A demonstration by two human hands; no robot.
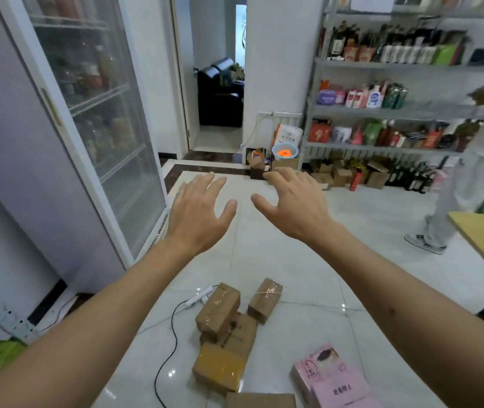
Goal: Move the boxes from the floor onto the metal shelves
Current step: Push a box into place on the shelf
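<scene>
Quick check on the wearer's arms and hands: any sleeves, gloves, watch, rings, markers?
Both arms are bare from the frame edge to the wrists: no sleeves in view. The left hand and right hand wear no gloves. No watch, band or ring shows on either wrist or on the fingers that can be seen. No tape, cables or tracking markers. The right forearm has one small dark spot.

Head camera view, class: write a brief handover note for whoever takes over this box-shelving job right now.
Left hand and right hand: both open, stretched forward in the air, holding nothing.
Brown taped cardboard boxes lie clustered on the white tiled floor, beside a pink printed carton.
Grey metal shelves stand at the far right, already stocked with goods.
Done: nothing visibly in hand or on the way.
Left: pick up each floor box and shelve it. Mind the black cable beside the boxes.
</scene>
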